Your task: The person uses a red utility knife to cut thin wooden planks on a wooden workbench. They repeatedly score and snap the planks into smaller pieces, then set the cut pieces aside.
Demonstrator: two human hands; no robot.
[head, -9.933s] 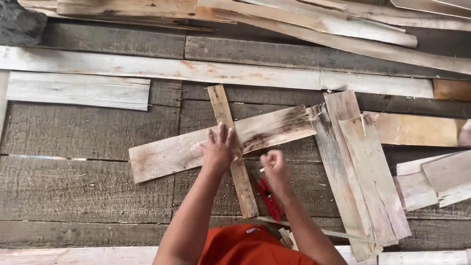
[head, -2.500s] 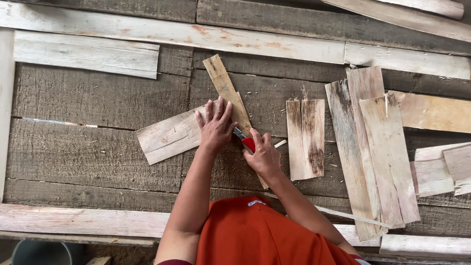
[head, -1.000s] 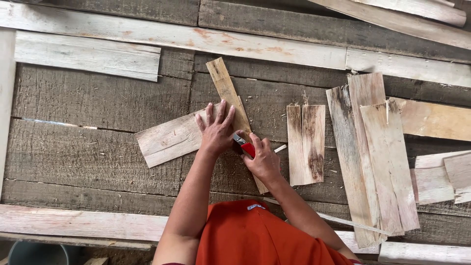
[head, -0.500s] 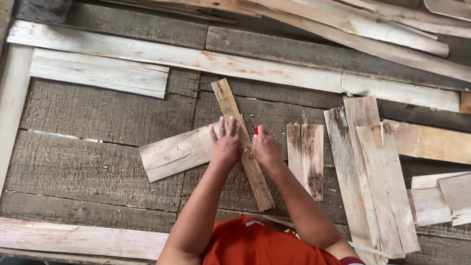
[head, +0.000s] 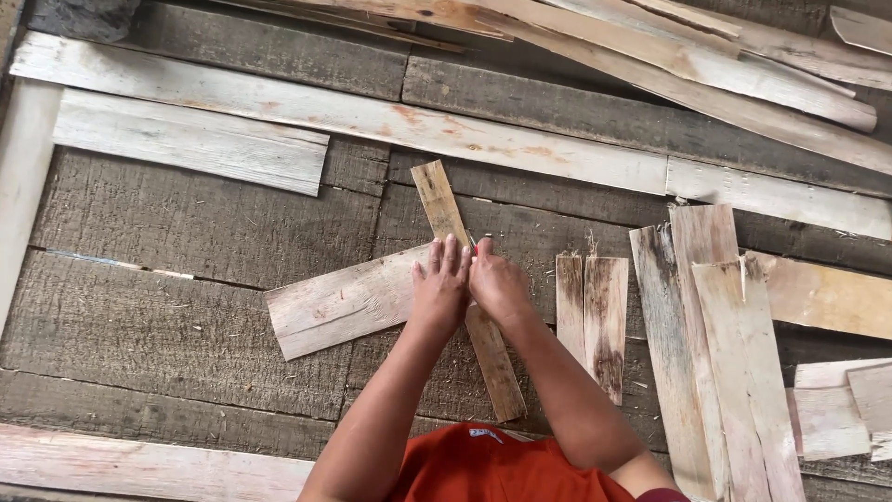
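Wooden narrow slat (head: 444, 209) is lying crosswise over a wider board (head: 339, 302) mid-floor; left hand (head: 439, 288) is pressing flat, fingers spread, while right hand (head: 499, 284) is closing around a red tool (head: 473, 245) beside it.

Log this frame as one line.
left hand: flat on narrow slat | right hand: fist on slat, red tool tip showing | slat crosses wide board | short plank right, apart
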